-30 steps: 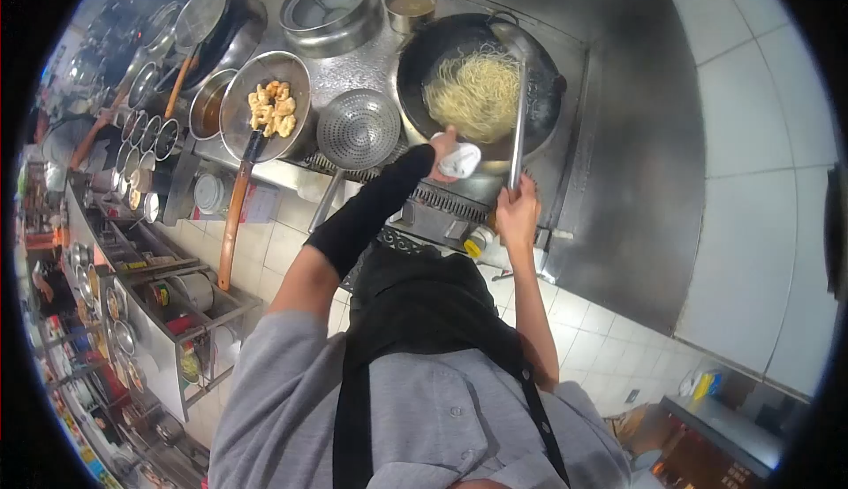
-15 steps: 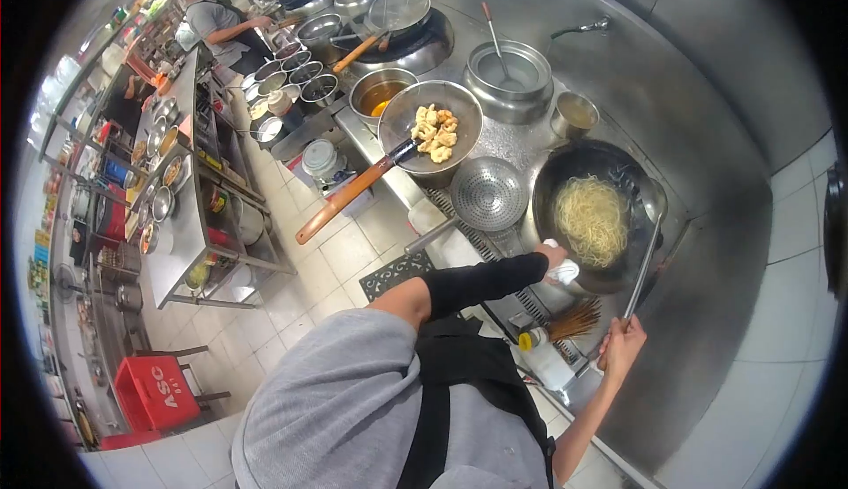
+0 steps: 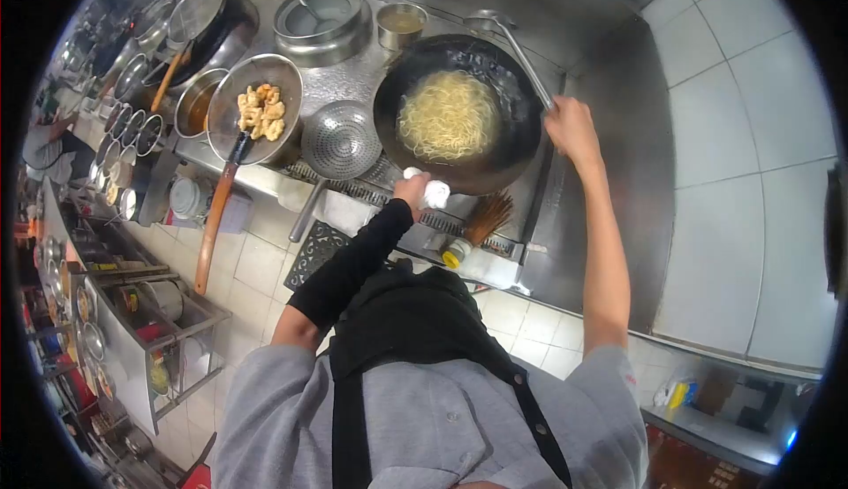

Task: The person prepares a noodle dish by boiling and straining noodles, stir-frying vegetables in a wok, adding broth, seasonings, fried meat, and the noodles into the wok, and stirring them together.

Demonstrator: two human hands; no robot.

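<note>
Pale noodles (image 3: 449, 116) lie heaped in a dark wok (image 3: 517, 140) on the range. At the wok's near rim, my left hand (image 3: 412, 192) is closed round a folded white cloth (image 3: 435, 194). My right hand (image 3: 572, 128) is raised at the wok's right side, wrapped round the long handle of a metal ladle (image 3: 525, 58). The ladle's bowl is above the wok's far rim, by the back wall, apart from the noodles. Left of the wok lies a perforated metal strainer (image 3: 341, 140).
A wire-mesh skimmer (image 3: 279, 78) holding golden fried pieces rests at left, its wooden handle jutting past the range edge. Behind stand a large steel pot (image 3: 322, 38) and a small metal container (image 3: 400, 28). A bamboo brush (image 3: 486, 217) and yellow-capped jar (image 3: 456, 252) sit near the front edge.
My view has turned right. My right hand has moved forward and up, lifting the ladle from beside the noodles to the wok's far rim. My left hand still holds the cloth at the rim.
</note>
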